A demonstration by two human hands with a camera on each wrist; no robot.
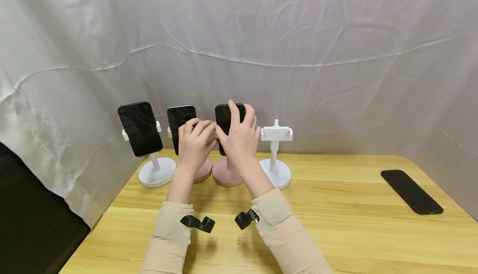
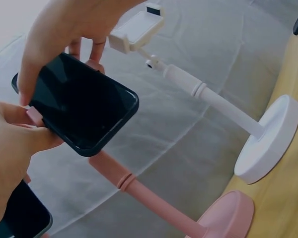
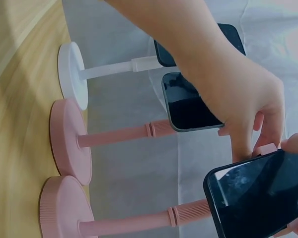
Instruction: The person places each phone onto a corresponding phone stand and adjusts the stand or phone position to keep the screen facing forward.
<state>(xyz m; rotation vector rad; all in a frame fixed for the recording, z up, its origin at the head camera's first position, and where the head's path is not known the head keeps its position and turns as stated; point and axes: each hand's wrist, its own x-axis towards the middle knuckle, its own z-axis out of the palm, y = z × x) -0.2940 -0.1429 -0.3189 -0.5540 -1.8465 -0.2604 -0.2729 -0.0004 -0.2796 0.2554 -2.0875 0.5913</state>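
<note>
A black smartphone (image 2: 92,106) sits upright at the third stand from the left, a pink phone stand (image 1: 227,175). My right hand (image 1: 242,139) grips this phone across its width, fingers on one long edge and thumb on the other. Beside it, my left hand (image 1: 196,144) pinches the stand's small pink clamp arm (image 2: 35,116) at the phone's left edge. The back of the clamp is hidden behind the phone. Just left, a second phone (image 3: 188,106) stands in another pink stand (image 3: 69,141), partly covered by my left hand.
At the far left a white stand (image 1: 157,173) holds a tilted phone (image 1: 140,128). Close on the right is a white stand (image 1: 275,173) with a bare holder (image 1: 276,133). Another black phone (image 1: 411,192) lies on the wooden table (image 1: 336,224) at right. A pale curtain (image 1: 298,79) hangs behind.
</note>
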